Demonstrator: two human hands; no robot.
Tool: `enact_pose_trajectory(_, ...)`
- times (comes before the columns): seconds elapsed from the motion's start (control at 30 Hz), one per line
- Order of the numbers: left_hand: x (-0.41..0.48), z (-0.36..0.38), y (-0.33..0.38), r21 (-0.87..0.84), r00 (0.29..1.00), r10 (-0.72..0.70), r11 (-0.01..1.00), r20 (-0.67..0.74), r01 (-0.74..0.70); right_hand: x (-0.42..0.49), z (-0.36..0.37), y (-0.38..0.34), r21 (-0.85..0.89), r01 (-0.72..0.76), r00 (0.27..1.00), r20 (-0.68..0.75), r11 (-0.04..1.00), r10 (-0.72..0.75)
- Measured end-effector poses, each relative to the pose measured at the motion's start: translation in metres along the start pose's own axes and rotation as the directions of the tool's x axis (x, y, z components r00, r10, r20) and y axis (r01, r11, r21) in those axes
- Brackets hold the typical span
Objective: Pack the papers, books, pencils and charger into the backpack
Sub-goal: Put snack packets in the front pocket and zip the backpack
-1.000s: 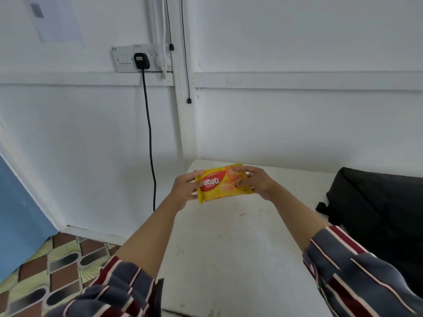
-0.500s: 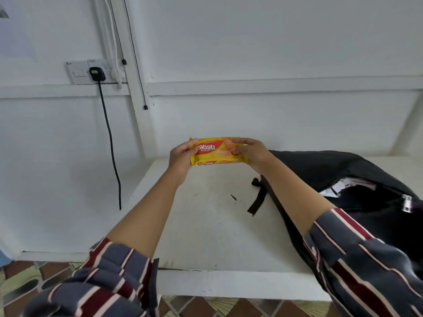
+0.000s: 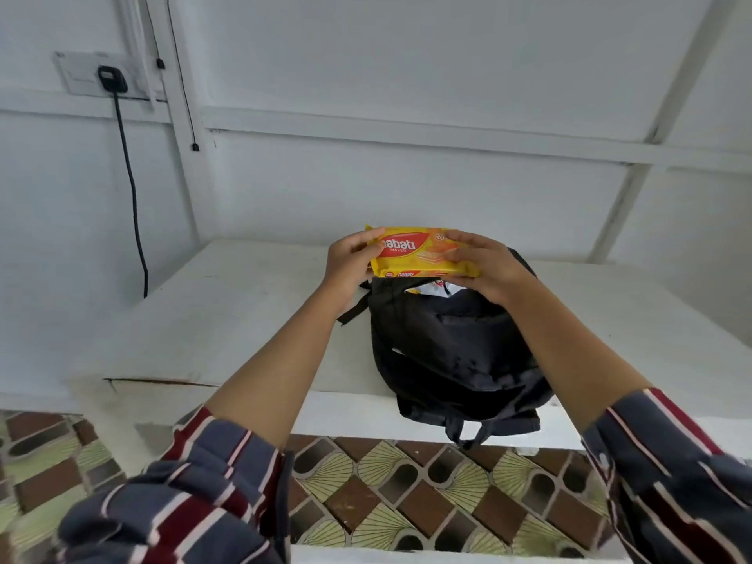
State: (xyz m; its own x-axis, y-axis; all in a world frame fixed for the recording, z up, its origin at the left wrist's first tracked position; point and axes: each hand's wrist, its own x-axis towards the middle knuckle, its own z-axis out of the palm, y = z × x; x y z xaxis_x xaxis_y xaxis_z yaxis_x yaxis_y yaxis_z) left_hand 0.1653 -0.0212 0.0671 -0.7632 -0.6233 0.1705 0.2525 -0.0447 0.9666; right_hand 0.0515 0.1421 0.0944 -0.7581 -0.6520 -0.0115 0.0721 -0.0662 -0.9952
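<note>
So both hands are on a yellow Nabati wafer pack (image 3: 421, 254), one at each end. The left hand (image 3: 350, 266) has its grip closed around the left end, fingers curled over the front edge, and the right hand (image 3: 484, 266) has its grip clamped on the right end with the fingers (image 3: 460, 242) spread across the top. The pack is held flat-ish, label facing up, in the air right above the top opening of a black backpack (image 3: 451, 352).

The backpack lies on a white table (image 3: 228, 319), top end pointing toward the wall, bottom end and a strap hanging a bit over the near edge. Its top is open and you can see something white with a bit of yellow and red (image 3: 433, 287) poking out just under the wafer pack, can't tell exactly what it is.

Further out, striped sleeves on both arms, a patterned tile floor (image 3: 366, 490) below, and a black plug (image 3: 112, 78) in a wall socket on the left with its cable (image 3: 134, 197) hanging down.
</note>
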Motion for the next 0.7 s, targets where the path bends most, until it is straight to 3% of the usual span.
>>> enact_pose_trajectory(0.17, -0.019, 0.023, 0.001, 0.039, 0.996, 0.013, 0.999, 0.089, -0.017, -0.021, -0.039, -0.002, 0.005, -0.012, 1.000, -0.002, 1.000, 0.012)
enact_pose_trajectory(0.33, -0.032, 0.033, -0.011, 0.290, 0.972, -0.059, 0.957, 0.229, -0.010, -0.042, -0.075, 0.005, -0.094, -0.108, 0.991, 0.073, 0.990, 0.115)
enact_pose_trajectory(0.53, -0.038, 0.040, -0.018, 0.537, 0.939, -0.104, 0.838, 0.327, -0.094, -0.055, -0.097, 0.019, -0.151, -0.195, 0.969, 0.121, 0.969, 0.214)
enact_pose_trajectory(0.7, -0.034, 0.040, -0.019, 0.735, 0.935, -0.141, 0.660, 0.326, -0.157, -0.056, -0.094, 0.023, -0.191, -0.239, 0.955, 0.131, 0.952, 0.266)
